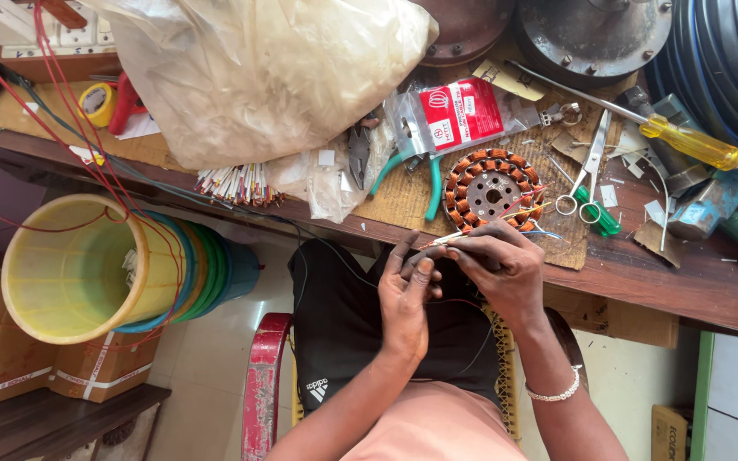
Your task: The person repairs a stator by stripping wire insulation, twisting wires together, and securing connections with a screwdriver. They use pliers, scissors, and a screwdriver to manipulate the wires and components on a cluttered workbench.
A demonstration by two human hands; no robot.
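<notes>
Left hand (pixel 407 294): fingers curled up at the worktop (pixel 694 290) edge, fingertips pinched shut on the thin wires (pixel 450 241), so the ends stay steady for the other hand.
Right hand (pixel 499 266): closed from above on the same wires, thumb and forefinger pressed tight, the two hands touching; whether it also holds a small tool cannot be told.
Wires: they run from the stator (pixel 492 188) down to the hands, slack enough to be worked just off the edge.
Stator: a ring of copper coils lying flat on a cardboard sheet near the edge, just beyond the hands, close so the leads reach.
Tools: teal pliers (pixel 416 171) left of the stator, scissors (pixel 584 183) and a yellow screwdriver (pixel 694 142) to its right, all within reach.
Bucket (pixel 79 269): stacked plastic pails on their side, below the worktop at the left, well apart from the hands.
</notes>
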